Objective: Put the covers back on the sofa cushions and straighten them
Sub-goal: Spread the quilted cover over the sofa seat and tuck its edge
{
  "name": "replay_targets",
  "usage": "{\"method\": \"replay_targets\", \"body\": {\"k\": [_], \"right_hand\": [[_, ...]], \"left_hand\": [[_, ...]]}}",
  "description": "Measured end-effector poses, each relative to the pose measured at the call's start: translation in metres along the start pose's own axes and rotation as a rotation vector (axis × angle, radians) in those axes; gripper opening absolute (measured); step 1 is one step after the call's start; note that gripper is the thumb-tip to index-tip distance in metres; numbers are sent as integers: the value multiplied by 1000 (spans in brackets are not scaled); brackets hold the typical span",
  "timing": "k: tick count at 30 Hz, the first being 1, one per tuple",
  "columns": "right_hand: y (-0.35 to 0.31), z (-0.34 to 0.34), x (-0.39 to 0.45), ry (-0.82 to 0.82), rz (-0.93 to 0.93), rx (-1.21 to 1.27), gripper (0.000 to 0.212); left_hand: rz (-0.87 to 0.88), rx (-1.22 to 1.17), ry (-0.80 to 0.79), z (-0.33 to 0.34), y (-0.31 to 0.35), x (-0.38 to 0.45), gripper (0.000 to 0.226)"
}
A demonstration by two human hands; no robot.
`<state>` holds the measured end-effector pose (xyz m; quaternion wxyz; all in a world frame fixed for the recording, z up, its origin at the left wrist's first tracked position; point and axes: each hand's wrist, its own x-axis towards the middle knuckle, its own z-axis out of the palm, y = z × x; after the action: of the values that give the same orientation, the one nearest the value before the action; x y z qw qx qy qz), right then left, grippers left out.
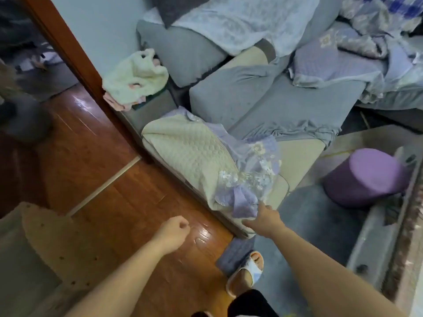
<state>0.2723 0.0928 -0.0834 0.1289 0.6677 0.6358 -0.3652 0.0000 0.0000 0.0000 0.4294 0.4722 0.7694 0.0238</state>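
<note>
A quilted cream and lilac cover with a lace edge [194, 152] lies draped over the near armrest of the sofa. My right hand [265, 217] reaches to the cover's lower lilac corner [243, 203] and pinches it. My left hand [172, 232] hovers over the wooden floor, fingers curled in, holding nothing. A seat cushion in a grey cover [263, 104] lies on the sofa, its cream foam [299, 154] bare at the front. More lilac covers [332, 65] are piled at the back right.
A pale green cloth [135, 78] sits on the far armrest by the wall. A purple stool [364, 177] stands on the grey rug [304, 225] at right. Glossy wooden floor [109, 193] spreads at left. My slippered foot [247, 273] is at the rug's edge.
</note>
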Motion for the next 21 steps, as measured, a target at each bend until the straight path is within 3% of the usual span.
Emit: {"method": "replay_targets", "body": {"k": [4, 6, 8, 10, 12, 15, 18, 19, 21], "right_hand": [[-29, 4, 56, 53, 21, 207, 111], [-37, 5, 82, 51, 49, 315, 95], [-34, 1, 84, 53, 13, 309, 65], [-24, -1, 71, 66, -174, 109, 51], [-8, 3, 46, 145, -464, -148, 54], [18, 14, 6, 23, -661, -176, 53], [27, 3, -25, -224, -464, 14, 44], [32, -4, -29, -261, -377, 78, 42], [42, -23, -25, -246, -245, 159, 43]], "left_hand": [[-28, 60, 24, -6, 23, 38, 27], [-41, 104, 2, -3, 34, 63, 29], [-31, 113, -38, 5, 42, 79, 30], [16, 43, -98, 18, 53, 91, 33], [1, -138, -187, 30, 66, 109, 42], [-214, -470, -340, 49, 74, 131, 81], [-375, -512, -296, 72, 64, 138, 119], [-439, -574, -307, 81, 61, 137, 121], [-525, -636, -353, 88, 60, 130, 94]]}}
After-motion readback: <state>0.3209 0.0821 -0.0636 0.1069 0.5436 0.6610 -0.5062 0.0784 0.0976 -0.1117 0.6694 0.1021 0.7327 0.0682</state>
